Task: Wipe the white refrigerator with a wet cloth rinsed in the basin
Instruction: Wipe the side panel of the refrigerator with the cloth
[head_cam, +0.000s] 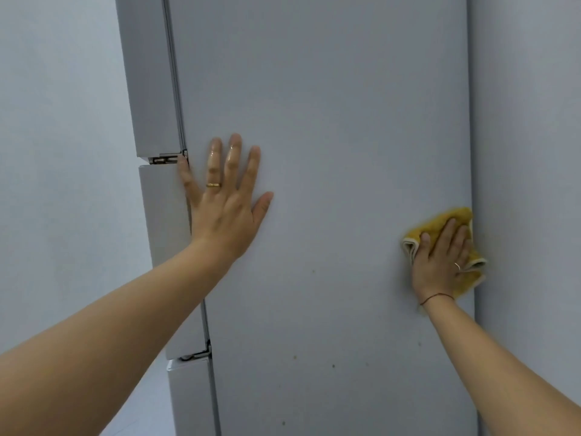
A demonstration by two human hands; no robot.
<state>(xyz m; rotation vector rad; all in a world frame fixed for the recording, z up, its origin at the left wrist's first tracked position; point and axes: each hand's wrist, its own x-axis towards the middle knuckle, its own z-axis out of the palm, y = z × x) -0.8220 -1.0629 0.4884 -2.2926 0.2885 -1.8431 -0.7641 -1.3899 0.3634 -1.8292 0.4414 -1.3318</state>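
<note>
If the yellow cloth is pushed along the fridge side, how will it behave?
The yellow cloth looks soft and folded, so it will probably bunch rather than stay flat. The right hand presses it flat against the refrigerator; released, it would likely drop.

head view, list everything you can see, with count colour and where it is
refrigerator side panel: 1, white, fills the middle
door edges: 3 stacked, white, left of panel
hinges: 2, metal, between door edges
cloth: 1, yellow, folded, pressed on panel's right edge
dark specks: several, lower panel
wall: pale grey, right and left
left hand: 1, flat on panel, gold ring
right hand: 1, flat on cloth, ring, red wrist string
</note>
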